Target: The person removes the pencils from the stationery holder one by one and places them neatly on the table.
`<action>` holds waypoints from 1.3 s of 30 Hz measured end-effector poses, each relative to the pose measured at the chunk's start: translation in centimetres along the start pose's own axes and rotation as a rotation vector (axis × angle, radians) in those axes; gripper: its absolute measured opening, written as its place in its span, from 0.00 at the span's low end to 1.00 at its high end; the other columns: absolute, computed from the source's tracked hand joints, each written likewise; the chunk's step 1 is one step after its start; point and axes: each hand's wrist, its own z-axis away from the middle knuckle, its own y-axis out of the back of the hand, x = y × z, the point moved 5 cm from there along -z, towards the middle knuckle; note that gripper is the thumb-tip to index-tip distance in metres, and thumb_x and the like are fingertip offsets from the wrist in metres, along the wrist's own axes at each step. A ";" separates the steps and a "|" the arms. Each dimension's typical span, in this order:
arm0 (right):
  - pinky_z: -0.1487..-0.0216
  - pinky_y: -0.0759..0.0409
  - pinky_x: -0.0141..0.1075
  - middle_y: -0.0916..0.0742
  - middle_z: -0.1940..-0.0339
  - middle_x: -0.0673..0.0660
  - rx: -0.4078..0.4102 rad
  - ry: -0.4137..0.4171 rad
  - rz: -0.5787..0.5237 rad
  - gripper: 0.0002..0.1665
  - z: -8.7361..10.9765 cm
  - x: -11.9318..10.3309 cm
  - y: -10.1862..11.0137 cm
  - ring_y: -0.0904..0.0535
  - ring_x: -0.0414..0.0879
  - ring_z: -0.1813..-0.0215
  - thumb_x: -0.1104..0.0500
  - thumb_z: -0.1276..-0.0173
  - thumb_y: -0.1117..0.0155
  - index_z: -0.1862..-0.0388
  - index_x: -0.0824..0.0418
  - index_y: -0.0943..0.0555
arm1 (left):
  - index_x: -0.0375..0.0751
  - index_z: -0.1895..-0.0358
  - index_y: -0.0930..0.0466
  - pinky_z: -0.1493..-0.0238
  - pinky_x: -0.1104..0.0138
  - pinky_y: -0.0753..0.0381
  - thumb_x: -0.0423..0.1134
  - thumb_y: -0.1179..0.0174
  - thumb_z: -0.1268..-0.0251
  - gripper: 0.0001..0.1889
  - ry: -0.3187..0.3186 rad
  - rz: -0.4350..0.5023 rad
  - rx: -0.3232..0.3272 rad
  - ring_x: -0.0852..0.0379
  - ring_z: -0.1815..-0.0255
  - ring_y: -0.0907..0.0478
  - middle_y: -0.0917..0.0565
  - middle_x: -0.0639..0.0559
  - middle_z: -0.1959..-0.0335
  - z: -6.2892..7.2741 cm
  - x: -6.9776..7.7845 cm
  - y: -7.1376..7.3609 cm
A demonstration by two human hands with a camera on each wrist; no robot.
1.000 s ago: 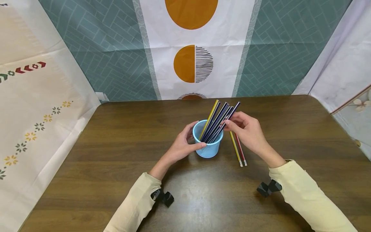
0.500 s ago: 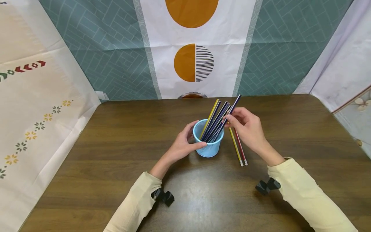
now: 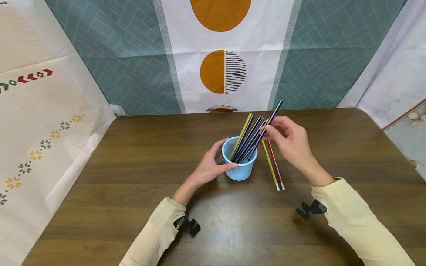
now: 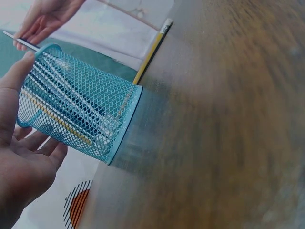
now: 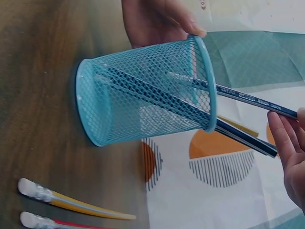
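Observation:
A light blue mesh pencil cup [image 3: 240, 171] stands on the table, holding several dark blue striped pencils [image 3: 250, 138] and a yellow pencil [image 3: 242, 133], all leaning right. My left hand [image 3: 213, 164] grips the cup from its left side, thumb at the front rim and fingers behind. With thumb and fingers, my right hand [image 3: 288, 140] pinches one dark blue striped pencil [image 3: 277, 109] near its upper part. That pencil's lower end is still inside the cup, raised off the bottom in the right wrist view, where its shaft [image 5: 243, 97] slants out over the rim.
Right of the cup, a yellow pencil [image 3: 271, 168] and a red pencil [image 3: 277, 168] lie side by side on the brown wooden table [image 3: 149, 155], eraser ends toward me. A patterned cloth [image 3: 139, 81] hangs behind the table's far edge.
My right hand has moved up and to the right, drawing the pinched dark blue pencil partway up out of the cup. The left hand and the cup have stayed in place.

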 end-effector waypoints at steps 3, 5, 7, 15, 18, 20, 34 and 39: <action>0.65 0.17 0.33 0.14 0.64 0.63 0.010 -0.001 -0.005 0.08 -0.3 -0.3 0.3 0.16 0.40 0.68 0.78 0.36 0.41 0.57 0.78 0.23 | 0.38 0.28 0.43 0.35 0.57 0.33 0.31 0.30 0.45 0.42 0.004 -0.006 0.000 0.50 0.35 0.32 0.29 0.42 0.35 0.0 -0.1 0.0; 0.65 0.17 0.32 0.14 0.65 0.61 0.017 -0.001 -0.016 0.08 -0.5 -0.5 0.5 0.16 0.39 0.68 0.78 0.36 0.42 0.58 0.79 0.24 | 0.38 0.27 0.43 0.35 0.57 0.33 0.31 0.30 0.45 0.42 0.007 -0.008 -0.001 0.50 0.35 0.32 0.30 0.42 0.34 0.0 -0.1 0.0; 0.65 0.17 0.32 0.13 0.65 0.59 0.027 -0.004 -0.038 0.08 -0.6 -0.6 0.7 0.16 0.40 0.67 0.78 0.36 0.42 0.58 0.80 0.24 | 0.38 0.27 0.43 0.35 0.57 0.33 0.31 0.30 0.45 0.42 0.009 -0.008 -0.001 0.50 0.35 0.32 0.30 0.42 0.34 0.0 0.0 0.0; 0.62 0.17 0.31 0.13 0.65 0.52 0.049 0.010 -0.056 0.09 -1.1 -1.2 1.4 0.16 0.41 0.66 0.77 0.35 0.42 0.56 0.81 0.25 | 0.39 0.27 0.43 0.35 0.57 0.33 0.31 0.30 0.44 0.42 0.023 -0.010 -0.002 0.50 0.34 0.32 0.30 0.42 0.34 0.0 0.1 -0.1; 0.62 0.17 0.31 0.13 0.65 0.52 0.055 0.008 -0.063 0.09 -1.2 -1.4 1.5 0.16 0.41 0.67 0.77 0.35 0.42 0.56 0.82 0.25 | 0.38 0.27 0.43 0.34 0.56 0.34 0.31 0.31 0.44 0.41 0.029 -0.006 -0.005 0.49 0.34 0.33 0.30 0.41 0.34 0.0 0.0 -0.1; 0.63 0.17 0.31 0.13 0.65 0.52 0.059 0.012 -0.083 0.09 -1.2 -1.5 1.6 0.16 0.42 0.67 0.77 0.35 0.42 0.57 0.82 0.25 | 0.38 0.27 0.43 0.34 0.56 0.35 0.31 0.31 0.43 0.41 0.029 -0.001 -0.007 0.48 0.34 0.33 0.31 0.40 0.34 0.0 0.0 -0.1; 0.63 0.18 0.30 0.13 0.66 0.51 0.064 -0.001 -0.050 0.07 -1.5 -1.8 1.9 0.17 0.42 0.68 0.74 0.33 0.41 0.56 0.76 0.23 | 0.37 0.28 0.42 0.35 0.57 0.33 0.29 0.31 0.45 0.41 0.000 0.023 -0.001 0.49 0.35 0.32 0.29 0.41 0.35 0.0 0.0 -0.1; 0.64 0.18 0.31 0.13 0.66 0.52 0.068 -0.027 -0.034 0.08 -1.4 -1.7 2.1 0.17 0.43 0.69 0.72 0.32 0.41 0.55 0.74 0.21 | 0.35 0.28 0.43 0.35 0.57 0.33 0.27 0.32 0.44 0.41 -0.013 0.052 -0.002 0.47 0.36 0.31 0.29 0.38 0.35 -0.1 0.1 -0.1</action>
